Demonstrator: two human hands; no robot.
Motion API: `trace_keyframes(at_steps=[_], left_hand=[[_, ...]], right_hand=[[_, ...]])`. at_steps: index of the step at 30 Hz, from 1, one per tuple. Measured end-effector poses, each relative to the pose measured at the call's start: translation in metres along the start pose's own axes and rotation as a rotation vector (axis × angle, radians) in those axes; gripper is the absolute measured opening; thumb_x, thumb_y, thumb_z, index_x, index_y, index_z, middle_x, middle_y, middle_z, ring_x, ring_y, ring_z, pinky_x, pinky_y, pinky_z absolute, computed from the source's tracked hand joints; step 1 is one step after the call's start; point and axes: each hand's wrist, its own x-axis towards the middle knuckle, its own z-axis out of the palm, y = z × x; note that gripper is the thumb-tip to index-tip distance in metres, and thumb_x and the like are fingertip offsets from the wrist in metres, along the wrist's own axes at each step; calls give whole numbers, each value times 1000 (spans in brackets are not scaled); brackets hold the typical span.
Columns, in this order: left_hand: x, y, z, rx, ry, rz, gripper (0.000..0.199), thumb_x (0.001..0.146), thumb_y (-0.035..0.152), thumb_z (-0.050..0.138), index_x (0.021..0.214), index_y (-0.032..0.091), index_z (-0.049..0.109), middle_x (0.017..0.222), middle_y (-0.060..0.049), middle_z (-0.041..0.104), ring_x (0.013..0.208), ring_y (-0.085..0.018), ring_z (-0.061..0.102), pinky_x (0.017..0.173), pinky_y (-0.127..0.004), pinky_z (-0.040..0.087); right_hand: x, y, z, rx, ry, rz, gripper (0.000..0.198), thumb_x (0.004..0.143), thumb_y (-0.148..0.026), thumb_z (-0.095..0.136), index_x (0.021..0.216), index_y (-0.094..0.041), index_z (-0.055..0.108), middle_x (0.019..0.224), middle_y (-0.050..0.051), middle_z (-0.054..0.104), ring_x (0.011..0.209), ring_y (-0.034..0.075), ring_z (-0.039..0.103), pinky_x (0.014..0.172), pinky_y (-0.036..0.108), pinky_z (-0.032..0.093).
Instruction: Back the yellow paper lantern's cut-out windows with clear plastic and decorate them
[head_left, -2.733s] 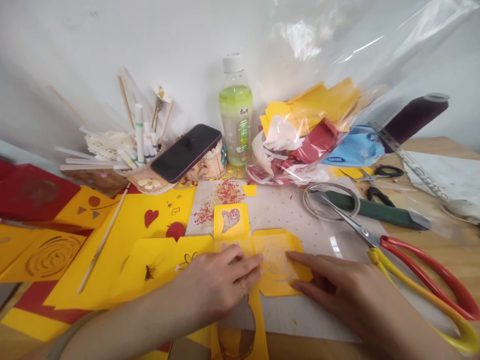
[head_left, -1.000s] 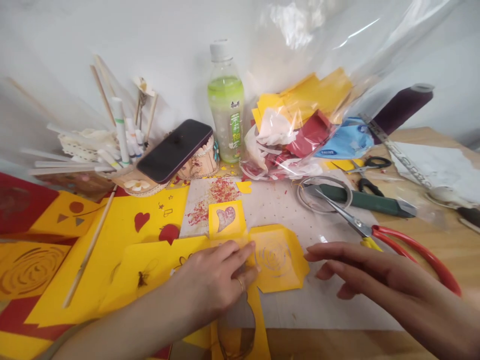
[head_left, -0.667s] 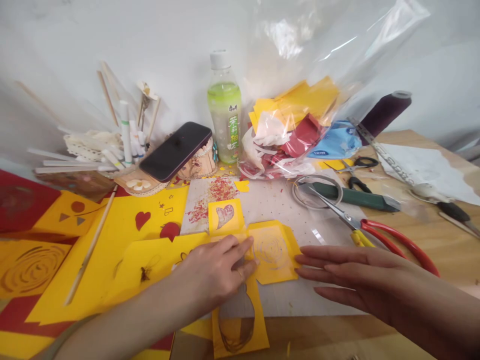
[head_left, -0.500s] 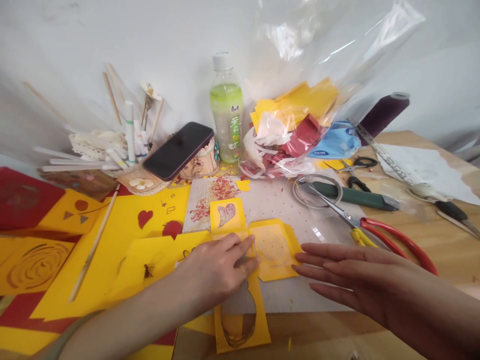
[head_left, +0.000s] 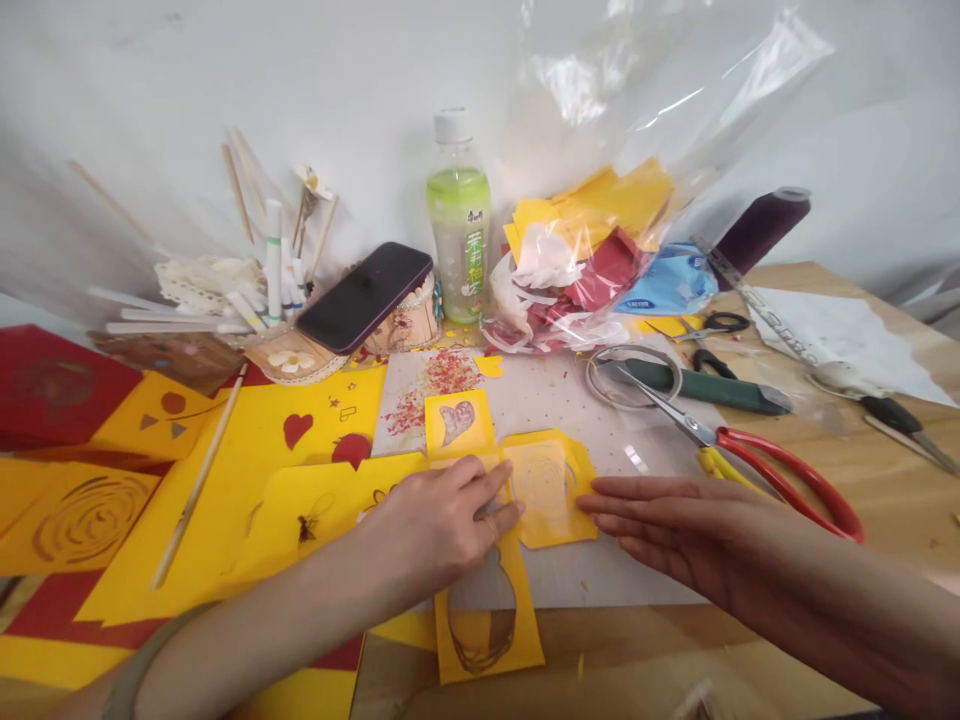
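Across the middle of a yellow paper box net [head_left: 491,640] rests my left hand [head_left: 457,515], palm down. Its fingers are apart and press on the centre panel, which they largely cover. The net has cut-out patterns with a clear film behind them: a winged shape on the top flap, rings on the right flap and a large rounded opening on the bottom flap. My right hand [head_left: 675,530] is open, its fingers straight and close together. Its fingertips touch the outer edge of the right flap.
Red-handled scissors [head_left: 780,475], a tape roll [head_left: 600,385] and a green cutter [head_left: 720,385] lie right. Behind stand a drink bottle [head_left: 457,225] and a clear bag of paper scraps [head_left: 577,270]. A phone [head_left: 367,295] leans near markers [head_left: 274,265]. Yellow sheets [head_left: 247,440] and a stick [head_left: 199,475] lie left.
My right hand has shifted slightly left, its fingers now closer together at the right flap. My left hand stays on the net. The whole view has shifted a little.
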Motion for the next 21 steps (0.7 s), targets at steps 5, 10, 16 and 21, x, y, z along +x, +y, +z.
trace_keyframes(at_steps=[5,10,16,21], left_hand=[[-1,0,-1,-7,-39,4,27,88,10,42,105,18,61,115,-14,62,83,-22,60,50,-29,53],[-2,-1,-1,-15,-77,19,25,85,12,49,107,18,60,117,-14,61,83,-24,60,49,-30,53],[1,-10,-12,-312,45,-91,27,87,8,42,100,19,62,110,-7,66,90,-20,62,76,-34,53],[9,-7,-43,-809,231,-674,18,88,21,45,93,19,62,95,-3,68,86,-15,62,78,-29,49]], right_hand=[[14,2,4,-93,-123,4,12,69,-21,72,79,-14,69,84,6,70,78,11,66,69,15,53],[25,7,16,-655,-169,-143,16,83,-27,55,77,-13,62,62,0,63,48,7,55,42,17,44],[18,1,7,-876,-163,-414,17,83,-26,50,80,-16,63,58,-3,57,52,10,54,51,22,45],[-14,-6,-2,-1128,-189,-588,24,84,-32,47,84,-20,68,61,-1,61,54,12,56,48,21,43]])
